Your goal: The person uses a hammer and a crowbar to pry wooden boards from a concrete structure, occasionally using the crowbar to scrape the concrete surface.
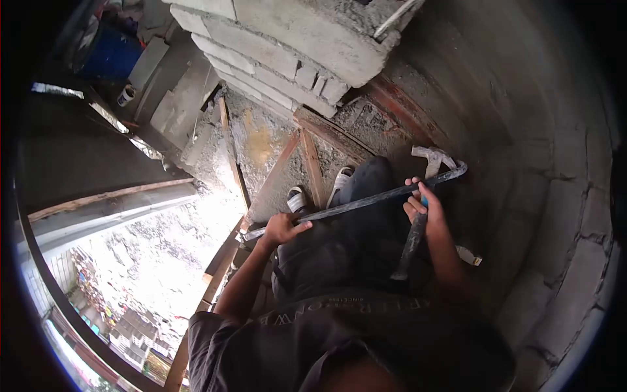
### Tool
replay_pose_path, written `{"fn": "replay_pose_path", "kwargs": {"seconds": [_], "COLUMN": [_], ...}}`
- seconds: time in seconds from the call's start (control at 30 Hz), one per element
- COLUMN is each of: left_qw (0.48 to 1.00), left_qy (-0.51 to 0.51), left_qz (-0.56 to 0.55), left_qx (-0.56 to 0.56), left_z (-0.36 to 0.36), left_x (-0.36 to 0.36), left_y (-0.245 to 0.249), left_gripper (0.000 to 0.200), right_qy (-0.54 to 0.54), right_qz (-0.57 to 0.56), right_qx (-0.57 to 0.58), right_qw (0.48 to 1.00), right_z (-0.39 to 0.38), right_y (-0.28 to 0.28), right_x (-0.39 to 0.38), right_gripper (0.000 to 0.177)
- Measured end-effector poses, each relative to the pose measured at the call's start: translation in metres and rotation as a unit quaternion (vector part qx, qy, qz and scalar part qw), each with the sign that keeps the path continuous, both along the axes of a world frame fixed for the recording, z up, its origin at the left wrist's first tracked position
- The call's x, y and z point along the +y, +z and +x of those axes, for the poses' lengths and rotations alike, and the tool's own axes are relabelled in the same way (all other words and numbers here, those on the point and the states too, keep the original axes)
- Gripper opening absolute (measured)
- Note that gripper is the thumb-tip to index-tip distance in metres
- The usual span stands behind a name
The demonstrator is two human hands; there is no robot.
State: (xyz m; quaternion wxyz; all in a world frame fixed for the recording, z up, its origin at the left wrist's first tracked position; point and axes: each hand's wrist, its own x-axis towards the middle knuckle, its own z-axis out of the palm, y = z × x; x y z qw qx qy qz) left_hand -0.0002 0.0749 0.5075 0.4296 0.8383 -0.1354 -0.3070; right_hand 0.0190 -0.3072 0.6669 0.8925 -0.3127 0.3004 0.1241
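A long metal pry bar lies across the front of my body, its hooked end at the right. My left hand is wrapped round the bar near its straight end. Farther right, my right hand is closed round a claw hammer and touches the bar. The hammer's head points away from me, beside the hook, and its dark grip hangs toward my body. Part of the hammer's shaft is hidden behind the bar and my fingers.
A concrete block wall stands ahead. Wooden boards lie on the rough floor around my sandalled feet. At the left is a bright opening with a drop and rooftops below. Another block wall rises at the right. A blue drum stands far left.
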Motion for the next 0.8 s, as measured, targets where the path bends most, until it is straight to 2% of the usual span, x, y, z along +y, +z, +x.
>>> {"fn": "replay_pose_path", "kwargs": {"seconds": [0.07, 0.13, 0.17, 0.23, 0.27, 0.33, 0.4, 0.47, 0.53, 0.6, 0.7, 0.8], "left_qw": [1.0, 0.994, 0.989, 0.986, 0.986, 0.988, 0.993, 0.991, 0.992, 0.989, 0.98, 0.959], "left_qy": [-0.029, -0.075, -0.09, -0.104, -0.096, -0.095, -0.065, -0.065, -0.06, -0.023, -0.037, -0.05], "left_qz": [-0.006, 0.084, 0.114, 0.129, 0.138, 0.121, 0.087, 0.104, 0.095, 0.111, 0.159, 0.271], "left_qx": [-0.006, -0.014, -0.016, -0.012, -0.019, -0.03, -0.048, -0.059, -0.063, -0.096, -0.111, -0.066], "left_z": [0.011, 0.011, 0.016, 0.005, 0.012, 0.008, 0.012, 0.017, 0.017, 0.025, 0.038, 0.046], "left_x": [-0.001, -0.006, -0.011, -0.008, -0.01, -0.003, -0.001, 0.001, 0.008, 0.014, 0.032, 0.053], "left_y": [0.025, 0.043, 0.068, 0.073, 0.072, 0.075, 0.067, 0.067, 0.055, 0.043, 0.041, 0.036], "left_gripper": [0.07, 0.07, 0.069, 0.066, 0.063, 0.06, 0.054, 0.058, 0.06, 0.06, 0.059, 0.056], "right_qy": [0.002, -0.031, -0.046, -0.053, -0.069, -0.086, 0.019, 0.014, 0.035, 0.092, 0.175, 0.231], "right_qz": [0.011, 0.019, 0.02, 0.106, 0.105, 0.095, -0.003, -0.01, -0.125, -0.198, -0.279, -0.273], "right_qx": [-0.015, 0.005, 0.004, 0.0, -0.01, 0.105, 0.213, 0.283, 0.331, 0.344, 0.282, 0.39], "right_qw": [1.0, 0.999, 0.999, 0.993, 0.992, 0.986, 0.977, 0.959, 0.935, 0.913, 0.901, 0.848], "right_z": [-0.015, -0.028, -0.032, -0.062, -0.07, -0.104, -0.141, -0.177, -0.216, -0.267, -0.35, -0.327], "right_y": [-0.003, -0.003, -0.016, -0.052, -0.058, -0.065, -0.101, -0.117, -0.136, -0.197, -0.346, -0.223], "right_x": [-0.022, -0.027, -0.036, -0.052, -0.058, -0.06, -0.085, -0.091, -0.093, -0.103, -0.111, -0.065], "right_gripper": [0.023, 0.025, 0.025, 0.022, 0.022, 0.023, 0.029, 0.026, 0.027, 0.028, 0.031, 0.036]}}
